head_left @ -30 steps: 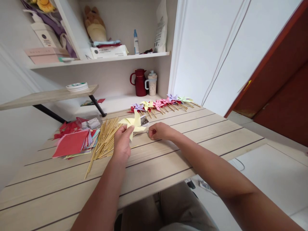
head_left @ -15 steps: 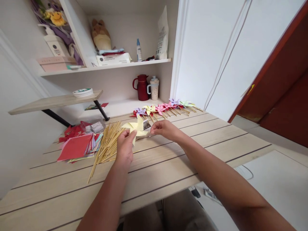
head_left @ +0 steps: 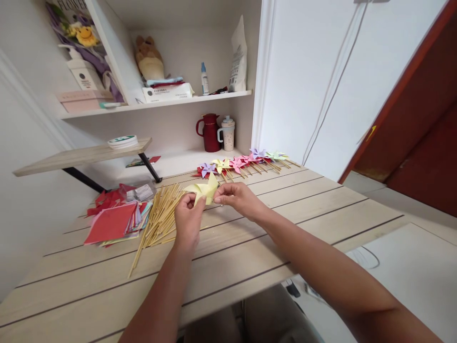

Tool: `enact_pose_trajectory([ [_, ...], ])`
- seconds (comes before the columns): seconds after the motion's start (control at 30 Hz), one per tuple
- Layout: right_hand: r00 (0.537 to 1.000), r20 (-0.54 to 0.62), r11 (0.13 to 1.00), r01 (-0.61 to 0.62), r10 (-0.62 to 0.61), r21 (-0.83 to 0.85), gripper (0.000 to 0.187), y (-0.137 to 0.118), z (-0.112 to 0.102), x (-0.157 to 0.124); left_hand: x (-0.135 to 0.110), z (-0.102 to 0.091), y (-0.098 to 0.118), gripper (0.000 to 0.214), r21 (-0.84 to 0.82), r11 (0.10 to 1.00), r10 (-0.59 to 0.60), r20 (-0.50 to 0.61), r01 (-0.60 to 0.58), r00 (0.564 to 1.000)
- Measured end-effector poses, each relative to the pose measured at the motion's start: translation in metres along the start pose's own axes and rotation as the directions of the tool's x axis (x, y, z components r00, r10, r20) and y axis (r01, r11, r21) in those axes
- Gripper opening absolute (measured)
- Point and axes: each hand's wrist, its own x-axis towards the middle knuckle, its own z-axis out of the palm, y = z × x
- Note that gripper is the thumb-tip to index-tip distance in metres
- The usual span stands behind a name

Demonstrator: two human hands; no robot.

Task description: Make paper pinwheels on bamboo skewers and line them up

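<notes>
A pale yellow paper pinwheel (head_left: 206, 189) is held above the table, its folded blades spread. My left hand (head_left: 190, 216) grips it from below and the left, thumb across the front. My right hand (head_left: 237, 197) is pinched closed at the pinwheel's right edge, and what sits between its fingertips is too small to make out. A loose heap of thin wooden sticks (head_left: 162, 216) lies left of my left hand. Beyond my hands, a row of finished-looking pinwheels on sticks, among them a pink pinwheel (head_left: 237, 165), lies along the table's back.
A stack of coloured paper squares (head_left: 112, 223) and clear plastic packets (head_left: 142, 192) lie at the left, beneath a small raised wooden shelf (head_left: 82, 155). A dark red jug (head_left: 210, 135) and a speckled cup (head_left: 228, 134) stand at the back. The slatted table (head_left: 303, 228) extends to the right.
My right hand has moved left and slightly down, from apart to the pinwheel's edge. The pinwheel is turned and tilted in my left hand. The small metallic pieces behind it are now hidden.
</notes>
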Motion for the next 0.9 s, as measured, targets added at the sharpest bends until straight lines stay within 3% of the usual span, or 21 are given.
enact_pose_trajectory([
  [0.43, 0.964, -0.098, 0.935, 0.211, -0.248, -0.286, 0.01, -0.0037, 0.0052, -0.0037, 0.0018, 0.0004, -0.0038, 0.015, 0.002, 0.998, 0.059, 0.008, -0.059, 0.998],
  [0.67, 0.947, -0.174, 0.931, 0.208, -0.268, -0.301, 0.003, 0.0004, 0.004, -0.0029, -0.0008, 0.0017, -0.0036, 0.013, 0.087, 0.972, 0.22, 0.008, -0.22, 0.975],
  [0.9, 0.943, -0.188, 0.93, 0.213, -0.276, -0.299, 0.005, 0.001, 0.0045, -0.0029, -0.0031, 0.0025, -0.0018, 0.013, 0.022, 0.989, 0.145, 0.003, -0.145, 0.989],
])
